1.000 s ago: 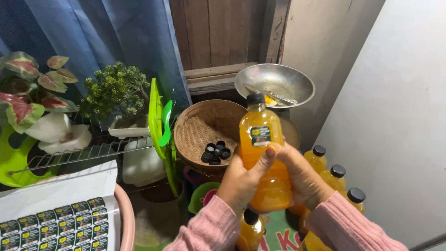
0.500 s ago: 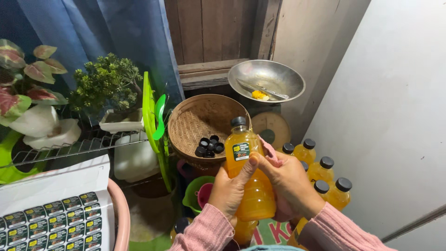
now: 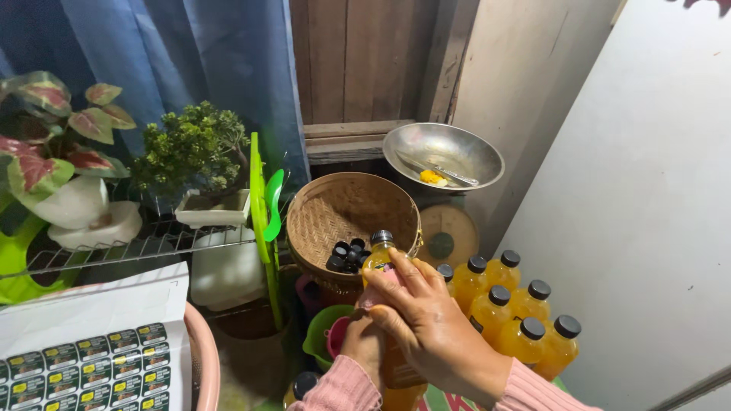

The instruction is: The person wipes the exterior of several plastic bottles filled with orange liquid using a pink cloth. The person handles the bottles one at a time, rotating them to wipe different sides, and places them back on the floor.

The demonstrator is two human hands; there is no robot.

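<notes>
While wrapped by both hands [image 3: 411, 327]: smooth orange-filled plastic bottle [image 3: 378, 255], round black cap.

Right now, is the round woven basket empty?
No, the round woven basket holds a small pile of black bottle caps near its lower rim.

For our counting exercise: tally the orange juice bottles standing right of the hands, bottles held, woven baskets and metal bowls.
Standing juice bottles: 7
Held bottle: 1
Woven basket: 1
Metal bowl: 1
Total: 10
</notes>
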